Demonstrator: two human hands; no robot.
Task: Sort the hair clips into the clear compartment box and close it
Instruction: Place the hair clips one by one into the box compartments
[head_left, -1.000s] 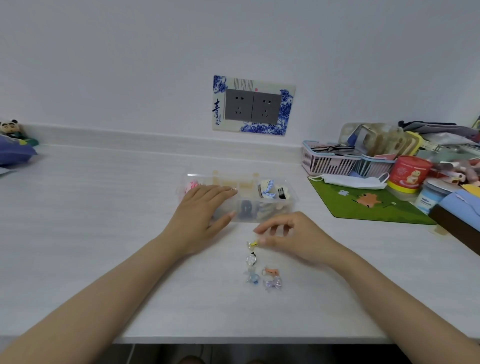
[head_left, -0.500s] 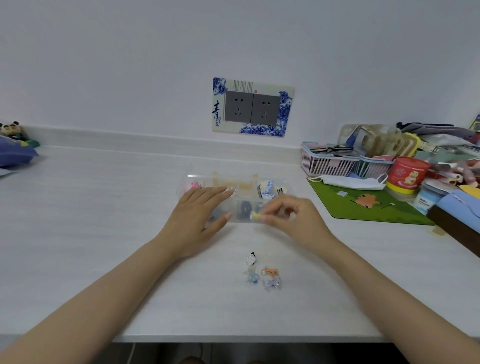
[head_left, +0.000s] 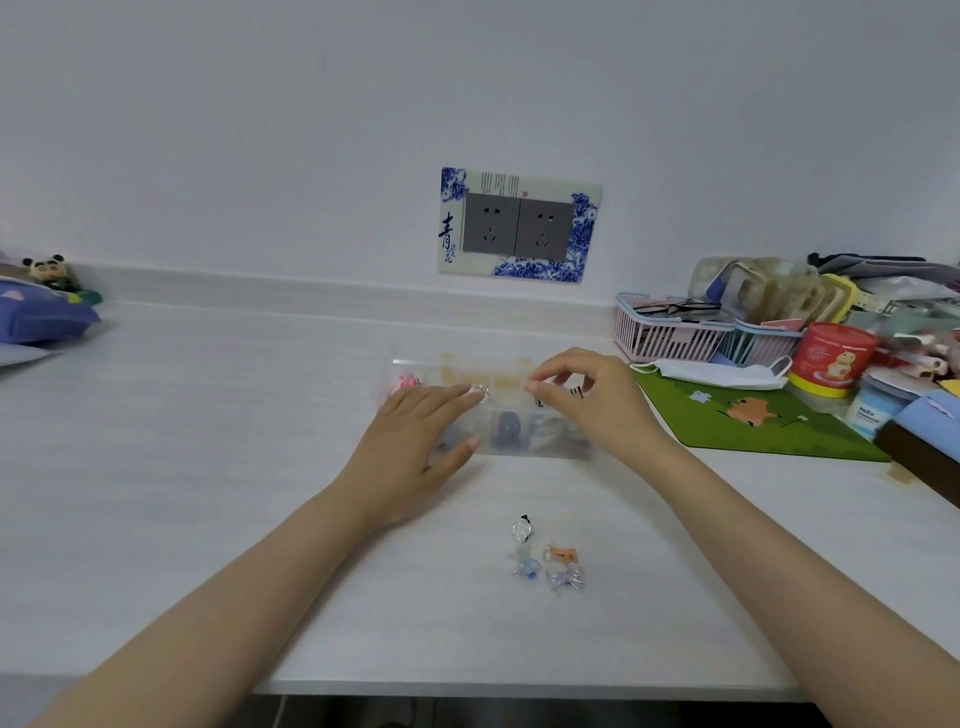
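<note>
- The white table (head_left: 260, 467) is being used as the work surface. Its top is looking smooth, so light things are being judged likely to slide on it.
- The clear compartment box (head_left: 519, 448) is being kept at the middle of the table, towards the wall. It is being judged light, stiff and thin-walled, so it is best steadied from above or taken by its long side walls. Its lid cannot be made out.
- The left hand (head_left: 415, 441) is being laid flat over the box's left part with fingers straight. Nothing is being gripped, and the box is only being held down.
- The right hand (head_left: 587, 402) is being held over the rear compartments, thumb and forefinger drawn into a narrow pinch. Whether a clip is being carried in it cannot be told.
- Four loose hair clips (head_left: 543, 558) are being left in a tight cluster in front of the box, well apart from both hands.
- Each clip is being judged tiny, light, hard and glossy, hence slippery. The ornaments are being judged fragile, so a fingertip pinch across the body's sides is advised.
</note>
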